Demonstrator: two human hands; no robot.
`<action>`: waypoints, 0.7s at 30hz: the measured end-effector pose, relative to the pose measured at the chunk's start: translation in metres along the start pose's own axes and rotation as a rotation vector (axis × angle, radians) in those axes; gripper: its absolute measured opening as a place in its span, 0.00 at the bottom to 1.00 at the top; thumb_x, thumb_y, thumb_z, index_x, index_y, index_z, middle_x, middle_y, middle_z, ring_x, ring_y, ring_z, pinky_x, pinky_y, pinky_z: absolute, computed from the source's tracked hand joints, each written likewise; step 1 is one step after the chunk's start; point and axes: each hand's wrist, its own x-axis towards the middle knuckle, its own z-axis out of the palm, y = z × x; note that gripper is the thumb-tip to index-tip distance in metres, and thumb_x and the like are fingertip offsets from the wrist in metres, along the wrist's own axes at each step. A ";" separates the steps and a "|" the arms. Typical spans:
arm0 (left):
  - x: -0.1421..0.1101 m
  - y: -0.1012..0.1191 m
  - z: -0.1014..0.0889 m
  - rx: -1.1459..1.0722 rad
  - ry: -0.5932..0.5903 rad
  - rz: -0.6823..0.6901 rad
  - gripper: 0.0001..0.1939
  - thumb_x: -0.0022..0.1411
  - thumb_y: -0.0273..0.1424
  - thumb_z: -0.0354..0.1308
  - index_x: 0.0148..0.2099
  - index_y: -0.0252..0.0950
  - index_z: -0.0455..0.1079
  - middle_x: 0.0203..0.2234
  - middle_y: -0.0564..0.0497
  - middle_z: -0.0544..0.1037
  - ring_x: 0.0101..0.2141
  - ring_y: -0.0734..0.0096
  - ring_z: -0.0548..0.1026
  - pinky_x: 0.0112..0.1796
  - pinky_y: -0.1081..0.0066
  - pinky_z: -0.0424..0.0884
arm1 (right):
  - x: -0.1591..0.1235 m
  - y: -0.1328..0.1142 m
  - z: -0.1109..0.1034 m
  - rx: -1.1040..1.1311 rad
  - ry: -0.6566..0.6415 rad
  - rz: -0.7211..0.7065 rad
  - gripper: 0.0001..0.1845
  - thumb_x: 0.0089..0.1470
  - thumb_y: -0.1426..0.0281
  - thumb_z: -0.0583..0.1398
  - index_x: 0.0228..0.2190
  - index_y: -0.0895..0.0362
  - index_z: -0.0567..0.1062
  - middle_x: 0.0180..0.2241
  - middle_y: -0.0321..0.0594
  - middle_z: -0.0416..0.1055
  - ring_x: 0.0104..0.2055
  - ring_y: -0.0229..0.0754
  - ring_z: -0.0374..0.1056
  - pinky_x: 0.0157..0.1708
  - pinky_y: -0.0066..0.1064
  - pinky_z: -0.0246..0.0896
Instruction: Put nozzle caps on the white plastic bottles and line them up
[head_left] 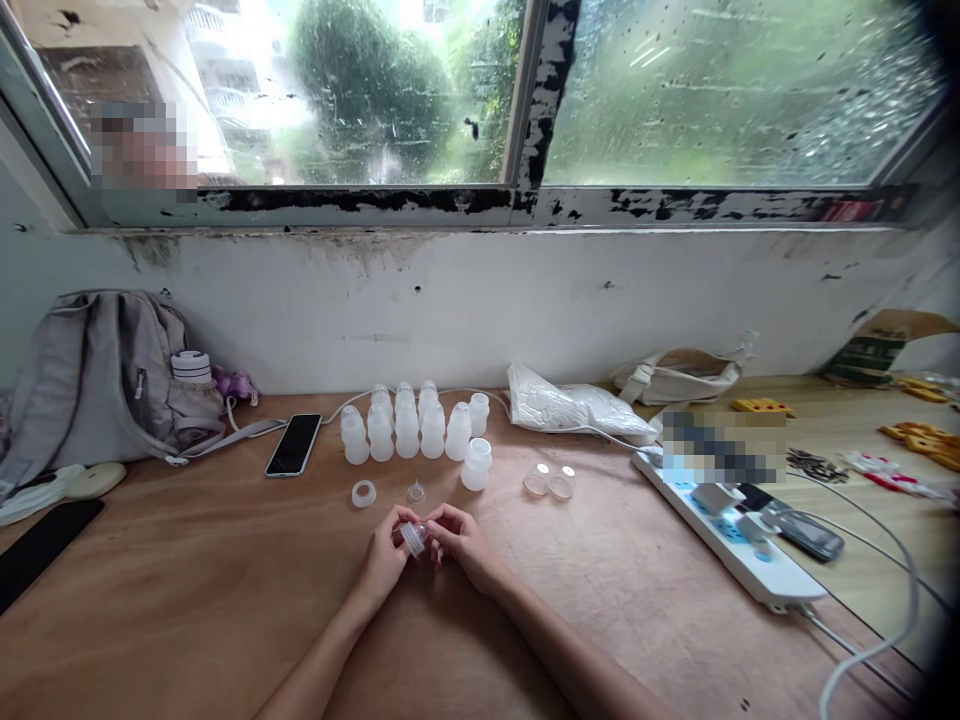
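Observation:
My left hand [386, 558] is closed around a translucent, ridged bottle screw ring [413, 539], tilted just above the tabletop. From the other side, the fingers of my right hand [459, 545] pinch a clear part at the ring's right end; it looks like a bottle nipple, but fingertips partly cover it. Beyond my hands, a loose screw ring [364, 493] and a clear nipple [416, 491] lie on the wood. A frosted bottle body [476, 465] without a top stands to their right, with another open bottle [479, 413] behind it. Several capped bottles [406, 430] stand in rows.
Two clear round covers [547, 484] lie right of the bottles. Farther right are a white power strip [739, 540] with cables and a plastic bag [574, 400]. Leftward are a phone [294, 445] and a grey backpack [112, 380]. A wall with a window [405, 90] closes off the back.

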 end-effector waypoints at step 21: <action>-0.011 0.022 0.012 -0.070 -0.075 -0.020 0.18 0.55 0.41 0.50 0.44 0.34 0.59 0.33 0.48 0.70 0.27 0.72 0.72 0.24 0.74 0.69 | -0.003 -0.054 -0.007 -0.658 -0.001 -0.297 0.13 0.51 0.61 0.54 0.23 0.58 0.65 0.19 0.33 0.62 0.18 0.32 0.59 0.17 0.24 0.53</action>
